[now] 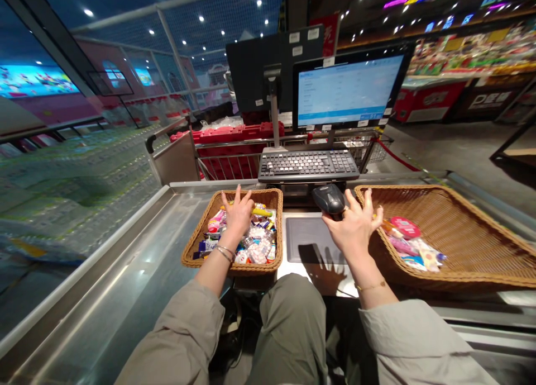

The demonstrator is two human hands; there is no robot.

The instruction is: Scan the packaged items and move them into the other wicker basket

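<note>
My left hand (238,214), fingers spread, is over a wicker basket (188,253) full of small packaged sweets (259,245). A yellow stick-like item (262,212) lies by its fingertips; whether they touch it I cannot tell. My right hand (355,223) is raised above the counter with its fingers apart. Close by its thumb and index finger is a black rounded device (329,199), like a computer mouse or scanner head. To its right, a larger wicker basket (473,234) has several small packets (412,248) and a round red pack (405,227) at its near left end.
A grey plate (304,242) is set in the counter between the baskets. Behind it stand a keyboard (307,164), a lit monitor (347,91) and a second screen (255,72) seen from behind. The metal counter (138,262) extends left. A shopping cart (226,156) stands beyond.
</note>
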